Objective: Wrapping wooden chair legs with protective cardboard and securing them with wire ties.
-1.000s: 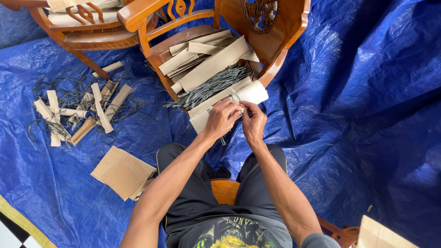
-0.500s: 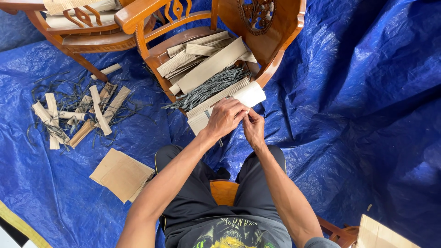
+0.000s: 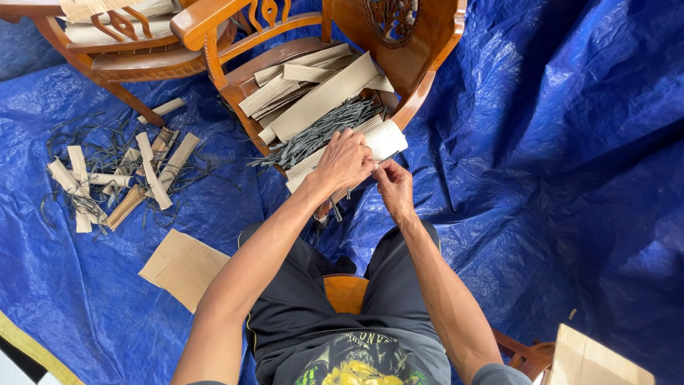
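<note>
Nearest me, my lap and a wooden seat (image 3: pixel 347 294) sit over a blue tarp (image 3: pixel 570 178). A flat cardboard sheet (image 3: pixel 184 267) lies on the tarp by my left leg. My left hand (image 3: pixel 347 160) and right hand (image 3: pixel 394 187) meet just above my knees, fingertips pressed together, pinching a white paper roll (image 3: pixel 385 140) at the front edge of a wooden chair (image 3: pixel 299 50). Behind the roll, the chair seat holds a bundle of dark strips (image 3: pixel 320 132) and cardboard pieces (image 3: pixel 313 89). Farther left, cardboard scraps (image 3: pixel 121 178) litter the tarp.
</note>
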